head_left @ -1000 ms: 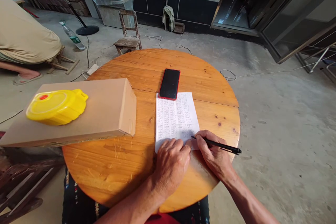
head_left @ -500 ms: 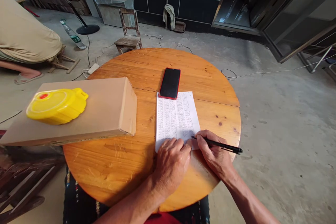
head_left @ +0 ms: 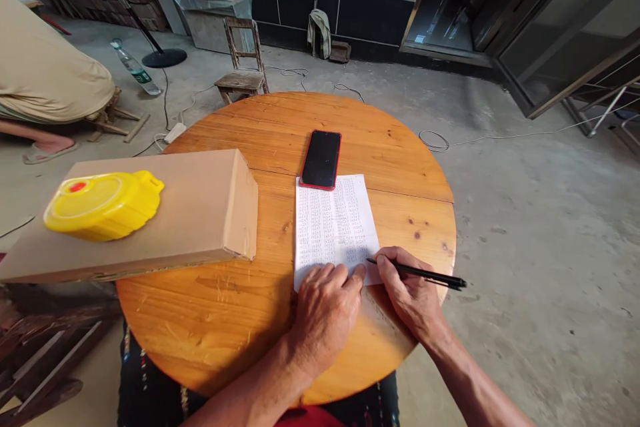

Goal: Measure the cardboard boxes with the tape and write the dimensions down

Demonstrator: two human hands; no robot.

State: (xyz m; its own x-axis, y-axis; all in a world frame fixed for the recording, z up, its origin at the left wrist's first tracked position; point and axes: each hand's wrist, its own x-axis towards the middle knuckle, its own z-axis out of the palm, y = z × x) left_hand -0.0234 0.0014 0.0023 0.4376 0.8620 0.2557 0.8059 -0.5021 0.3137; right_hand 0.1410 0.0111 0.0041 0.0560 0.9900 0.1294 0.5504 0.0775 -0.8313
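A white sheet of paper (head_left: 334, 223) covered in rows of small writing lies on the round wooden table (head_left: 280, 140). My right hand (head_left: 407, 293) is closed round a black pen (head_left: 425, 274), its tip touching the paper's lower right corner. My left hand (head_left: 325, 310) rests on the paper's bottom edge, fingers curled and pressing down, holding nothing. A black phone in a red case (head_left: 321, 159) lies face up on the paper's top edge.
A long cardboard box (head_left: 200, 207) lies on the table's left side with a yellow lidded container (head_left: 103, 205) on top. Beyond the table stand a small wooden chair (head_left: 243, 60), cables on the concrete floor and a plastic bottle (head_left: 135, 69). A seated person's leg (head_left: 47, 80) shows at far left.
Almost nothing moves; the view shifts slightly and the pen tilts a little while both hands stay on the paper.
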